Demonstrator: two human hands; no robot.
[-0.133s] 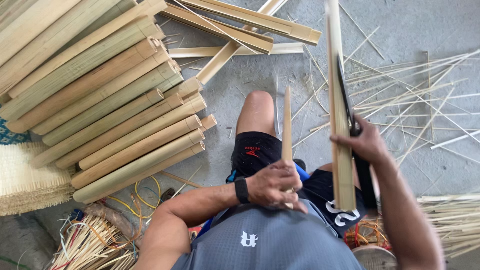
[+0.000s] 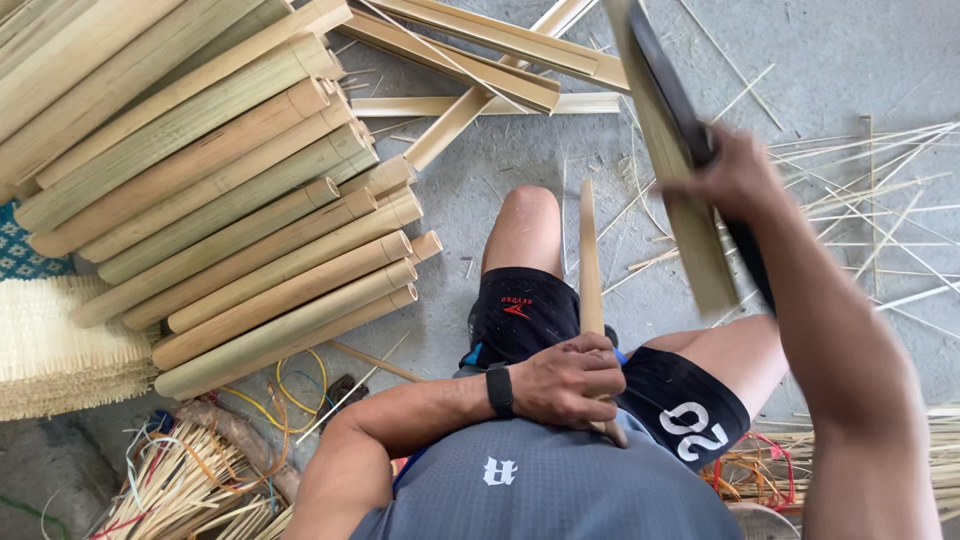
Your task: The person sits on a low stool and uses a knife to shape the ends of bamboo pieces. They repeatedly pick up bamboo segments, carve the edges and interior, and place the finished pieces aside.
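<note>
Stack of split bamboo poles (image 2: 200, 190) fills the left side on the concrete floor (image 2: 850, 60), loose slats (image 2: 480, 60) beyond it. Right hand (image 2: 735, 180) is closed around a dark blade, probably a machete (image 2: 665, 80), laid against a flat bamboo slat (image 2: 690, 220). Left hand (image 2: 565, 380) is clamped on a narrow bamboo strip (image 2: 588, 260), upright between the knees. Black wristband (image 2: 500, 390) on the left wrist.

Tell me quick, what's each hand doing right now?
Left hand: closed around a thin bamboo strip.
Right hand: closed on a dark blade and a wide bamboo slat.
</note>
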